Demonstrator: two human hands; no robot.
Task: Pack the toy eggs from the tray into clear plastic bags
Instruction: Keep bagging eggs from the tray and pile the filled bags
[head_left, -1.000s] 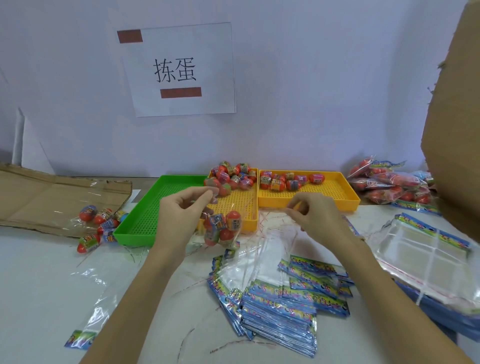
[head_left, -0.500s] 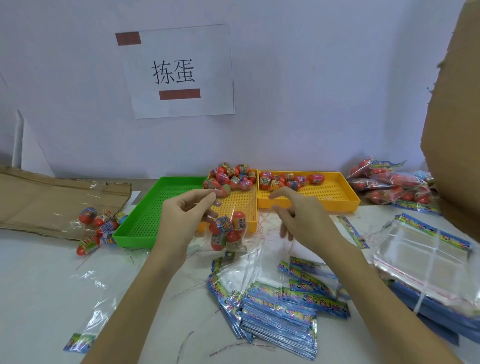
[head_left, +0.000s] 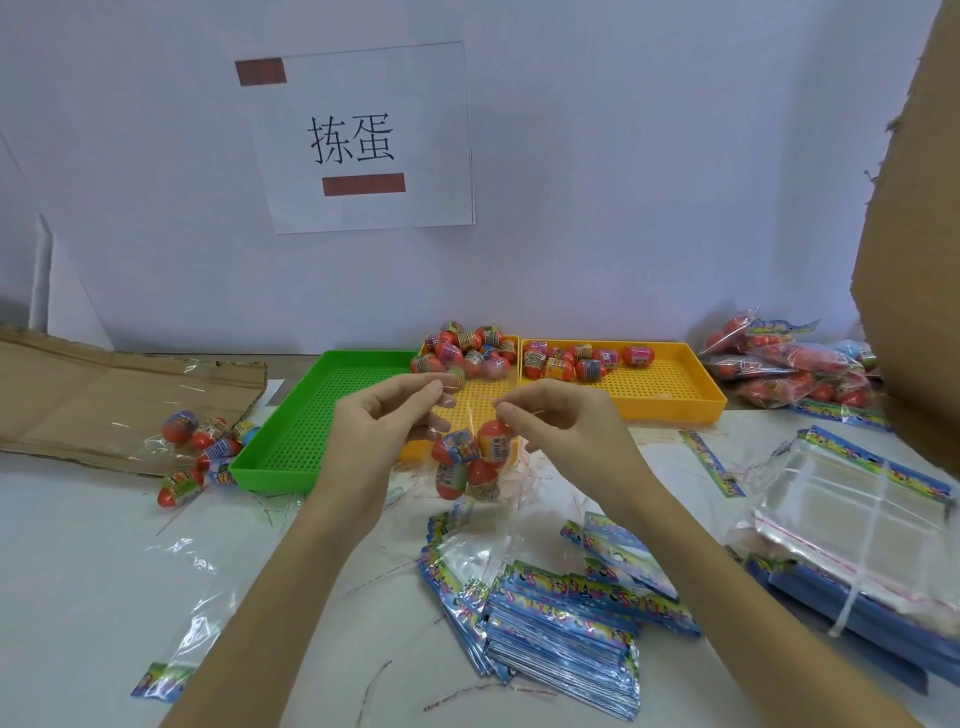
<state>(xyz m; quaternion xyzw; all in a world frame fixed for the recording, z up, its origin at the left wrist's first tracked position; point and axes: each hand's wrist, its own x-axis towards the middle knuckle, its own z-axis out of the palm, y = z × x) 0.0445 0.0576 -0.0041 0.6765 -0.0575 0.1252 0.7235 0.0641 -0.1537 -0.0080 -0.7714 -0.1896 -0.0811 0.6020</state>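
l hand (head_left: 387, 415) + r hand (head_left: 558, 421) raised, fingertips pinched.

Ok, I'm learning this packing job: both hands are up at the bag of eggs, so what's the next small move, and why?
Probably seal the bag's mouth. The left hand and right hand pinch the top of the clear bag, and several eggs already hang inside it above the table, so closing looks due.

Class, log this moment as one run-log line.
left hand: pinches clear plastic bag of toy eggs | right hand: pinches bag top | bag: hangs before yellow perforated tray
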